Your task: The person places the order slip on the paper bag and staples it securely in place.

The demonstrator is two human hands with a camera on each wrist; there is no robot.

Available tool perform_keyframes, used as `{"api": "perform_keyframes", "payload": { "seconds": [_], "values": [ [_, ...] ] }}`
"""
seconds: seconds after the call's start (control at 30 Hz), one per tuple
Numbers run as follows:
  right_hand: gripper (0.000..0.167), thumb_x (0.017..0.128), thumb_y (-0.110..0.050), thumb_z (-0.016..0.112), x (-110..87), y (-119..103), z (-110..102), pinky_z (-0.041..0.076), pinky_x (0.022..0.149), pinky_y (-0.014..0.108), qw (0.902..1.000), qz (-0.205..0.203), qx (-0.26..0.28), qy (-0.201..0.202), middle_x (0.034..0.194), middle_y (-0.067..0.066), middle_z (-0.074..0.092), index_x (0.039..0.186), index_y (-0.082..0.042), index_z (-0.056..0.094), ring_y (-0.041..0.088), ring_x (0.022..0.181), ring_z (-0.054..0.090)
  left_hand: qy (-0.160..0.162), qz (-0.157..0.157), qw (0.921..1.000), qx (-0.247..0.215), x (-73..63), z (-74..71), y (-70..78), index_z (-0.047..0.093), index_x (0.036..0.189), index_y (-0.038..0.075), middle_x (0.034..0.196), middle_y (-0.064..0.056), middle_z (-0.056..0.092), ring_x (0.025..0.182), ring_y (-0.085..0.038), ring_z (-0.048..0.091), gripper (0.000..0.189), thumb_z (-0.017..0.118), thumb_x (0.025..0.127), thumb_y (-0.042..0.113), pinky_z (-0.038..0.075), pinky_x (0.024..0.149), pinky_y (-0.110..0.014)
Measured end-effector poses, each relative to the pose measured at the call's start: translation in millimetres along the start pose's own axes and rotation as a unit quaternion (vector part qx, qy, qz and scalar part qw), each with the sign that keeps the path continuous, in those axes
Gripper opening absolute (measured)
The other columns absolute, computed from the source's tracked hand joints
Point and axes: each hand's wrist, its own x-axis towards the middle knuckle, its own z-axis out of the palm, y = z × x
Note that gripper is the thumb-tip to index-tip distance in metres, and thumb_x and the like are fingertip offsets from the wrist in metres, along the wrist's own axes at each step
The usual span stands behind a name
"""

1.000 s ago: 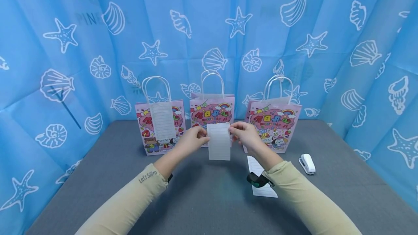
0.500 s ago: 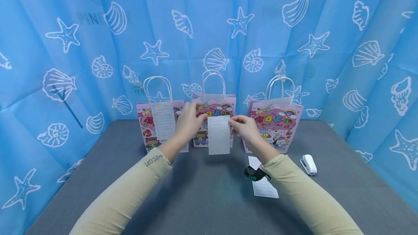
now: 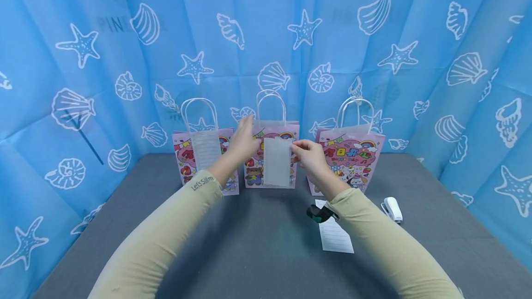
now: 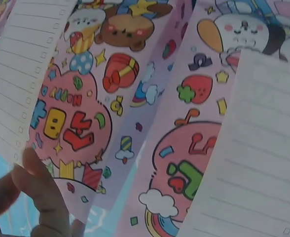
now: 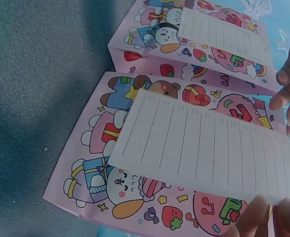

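Observation:
In the head view my right hand (image 3: pixel 311 158) pinches the upper right edge of a lined paper sheet (image 3: pixel 276 163). The sheet hangs in front of the middle pink gift bag (image 3: pixel 254 175), which has cartoon animals and white handles. My left hand (image 3: pixel 241 141), its fingers loosely extended, is beside the top left of that bag. In the left wrist view its fingertips (image 4: pixel 29 158) are close to the sheet's corner; contact is unclear. Another lined sheet (image 3: pixel 205 149) hangs on the left gift bag (image 3: pixel 183 151), partly hidden by my left arm.
The right gift bag (image 3: pixel 351 160) stands behind my right hand. A lined sheet (image 3: pixel 335 236) lies on the grey table (image 3: pixel 266 253), partly under my right forearm. A small white stapler (image 3: pixel 391 209) is at the right. A blue shell-patterned curtain (image 3: pixel 266 22) hangs behind.
The sheet has moved up and forward against the middle bag's front. My left hand has let go of it and risen to the bag's upper left; my right hand still pinches it.

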Motion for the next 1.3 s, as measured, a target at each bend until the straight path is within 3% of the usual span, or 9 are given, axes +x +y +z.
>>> {"api": "perform_keyframes", "payload": {
  "seconds": [0.13, 0.2, 0.37, 0.5, 0.6, 0.77, 1.03, 1.17, 1.3],
  "values": [
    [0.023, 0.101, -0.019, 0.055, 4.7, -2, 2, 0.042, 0.062, 0.026, 1.0, 0.0, 0.004, 0.007, 0.094, 0.004, 0.061, 0.113, 0.0, 0.063, 0.016, 0.076, 0.061, -0.027, -0.007, 0.9996, 0.009, 7.3, -3.3, 1.9, 0.009, 0.156, 0.007, 0.16, -0.017, 0.013, 0.13, -0.038, 0.042, 0.08, 0.06, 0.093, 0.005, 0.041, 0.101, -0.046],
    [0.023, 0.101, -0.019, 0.056, 7.3, -4, 4, 0.042, 0.063, 0.025, 0.9999, 0.0, 0.008, 0.01, 0.093, 0.004, 0.062, 0.112, 0.0, 0.063, 0.018, 0.079, 0.061, -0.032, -0.004, 0.9993, 0.016, 10.5, -4.2, 2.4, 0.008, 0.155, 0.005, 0.16, -0.018, 0.014, 0.14, -0.036, 0.028, 0.083, 0.063, 0.093, 0.008, 0.029, 0.111, -0.047],
    [0.022, 0.1, -0.018, 0.056, 13.2, -7, 7, 0.044, 0.066, 0.029, 0.9997, -0.005, 0.013, 0.018, 0.091, 0.004, 0.06, 0.11, 0.0, 0.064, 0.022, 0.083, 0.059, -0.032, 0.002, 0.9989, 0.034, 18.1, -2.2, 4.5, 0.007, 0.155, 0.004, 0.16, -0.015, 0.014, 0.145, -0.03, 0.018, 0.09, 0.069, 0.092, 0.019, 0.017, 0.116, -0.043],
    [0.022, 0.1, -0.017, 0.057, 17.6, -8, 8, 0.045, 0.07, 0.033, 0.9995, -0.007, 0.018, 0.024, 0.09, 0.002, 0.06, 0.111, 0.001, 0.064, 0.018, 0.083, 0.056, -0.019, -0.004, 0.9987, 0.046, 24.2, 2.1, 8.3, 0.011, 0.154, 0.003, 0.159, -0.014, 0.018, 0.144, -0.03, 0.022, 0.091, 0.071, 0.09, 0.023, 0.02, 0.115, -0.042],
    [0.023, 0.099, -0.016, 0.058, 20.0, -9, 9, 0.044, 0.067, 0.031, 0.9993, -0.009, 0.023, 0.027, 0.088, 0.0, 0.06, 0.112, 0.002, 0.064, 0.015, 0.077, 0.056, 0.003, -0.008, 0.9984, 0.056, 28.2, 5.0, 9.9, 0.02, 0.153, 0.002, 0.154, -0.016, 0.03, 0.138, -0.032, 0.035, 0.085, 0.072, 0.089, 0.023, 0.028, 0.112, -0.044],
    [0.024, 0.099, -0.016, 0.058, 22.0, -11, 13, 0.042, 0.06, 0.027, 0.9993, -0.007, 0.022, 0.031, 0.084, 0.001, 0.057, 0.113, 0.002, 0.065, 0.013, 0.071, 0.053, 0.035, -0.005, 0.9961, 0.08, 32.3, 8.5, 8.2, 0.041, 0.142, 0.0, 0.13, -0.016, 0.052, 0.113, -0.031, 0.055, 0.064, 0.072, 0.089, 0.021, 0.045, 0.098, -0.043],
    [0.023, 0.099, -0.016, 0.058, 23.7, -11, 19, 0.038, 0.056, 0.022, 0.9986, -0.017, 0.002, 0.05, 0.087, 0.005, 0.058, 0.112, 0.002, 0.065, 0.013, 0.071, 0.05, 0.04, -0.006, 0.9927, 0.113, 33.4, 11.1, 4.2, 0.063, 0.112, 0.003, 0.106, -0.01, 0.055, 0.094, -0.024, 0.055, 0.025, 0.065, 0.095, 0.021, 0.049, 0.082, -0.037],
    [0.022, 0.098, -0.012, 0.058, 24.5, -12, 19, 0.043, 0.061, 0.021, 0.9959, -0.063, -0.018, 0.063, 0.092, 0.009, 0.059, 0.112, 0.003, 0.064, 0.013, 0.076, 0.053, 0.043, -0.002, 0.9915, 0.123, 34.1, 12.3, 3.8, 0.066, 0.106, 0.005, 0.103, -0.009, 0.056, 0.092, -0.023, 0.055, 0.02, 0.063, 0.097, 0.023, 0.048, 0.079, -0.037],
    [0.03, 0.097, -0.01, 0.06, 27.2, -14, 16, 0.043, 0.059, 0.023, 0.9828, -0.145, -0.082, 0.079, 0.084, 0.01, 0.058, 0.124, 0.003, 0.059, 0.014, 0.069, 0.051, 0.043, -0.001, 0.9909, 0.127, 34.5, 12.7, 3.7, 0.066, 0.104, 0.006, 0.102, -0.008, 0.057, 0.09, -0.022, 0.055, 0.019, 0.062, 0.097, 0.023, 0.048, 0.077, -0.036]
  ]
}}
